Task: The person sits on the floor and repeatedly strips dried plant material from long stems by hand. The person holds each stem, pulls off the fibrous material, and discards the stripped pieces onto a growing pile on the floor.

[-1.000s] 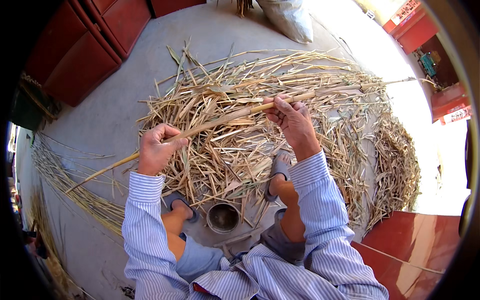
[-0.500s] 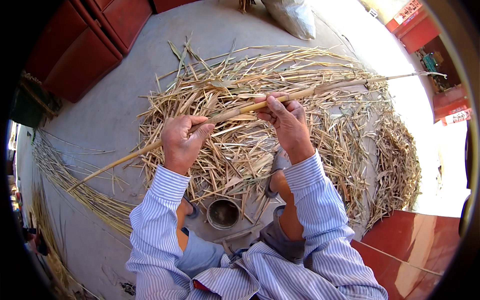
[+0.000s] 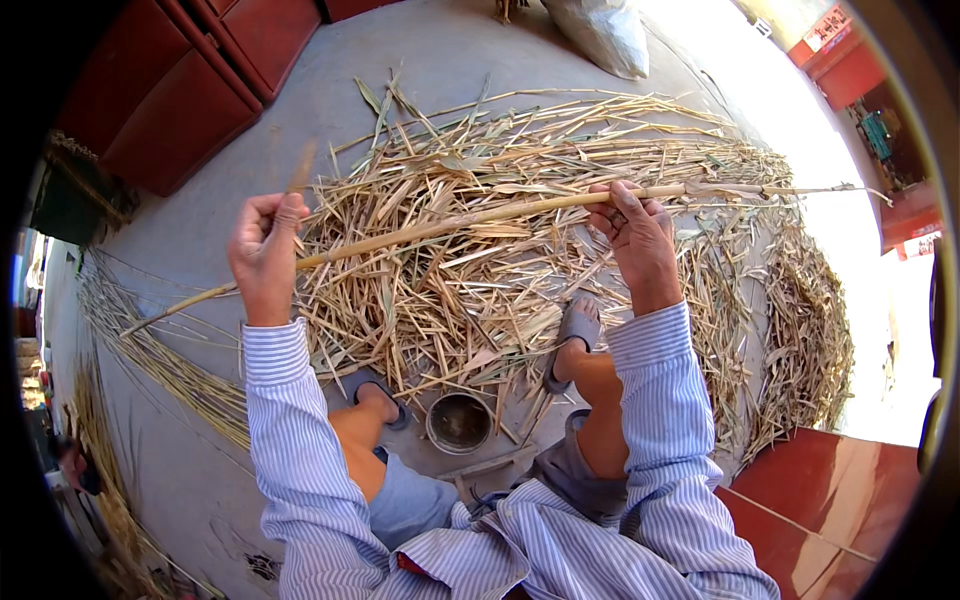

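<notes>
A long pale-yellow reed stalk [image 3: 450,225] stretches slantwise across the view, its thin, wispy end at the far right and its other end low at the left. My right hand [image 3: 640,245] is closed around it right of the middle, thumb on top. At the left, my left hand [image 3: 266,255] is closed too, with a brown strip of dry leaf sheath [image 3: 302,168], smeared by motion, sticking up from its fingertips. The stalk passes behind this hand; I cannot tell whether the lower fingers touch it. Beneath both hands spreads a pile of dry stripped husks [image 3: 470,290].
A small round metal bowl [image 3: 459,422] stands between my sandaled feet. Thin bare stalks [image 3: 180,370] lie in a bundle at the left. More dry leaf litter [image 3: 805,340] is heaped at the right. Red sofas [image 3: 170,120] and a pale sack [image 3: 605,35] stand at the back.
My left hand has moved left and up, away from the stalk's middle, and now has a strip of sheath in its fingertips. My right hand has shifted slightly right with the stalk.
</notes>
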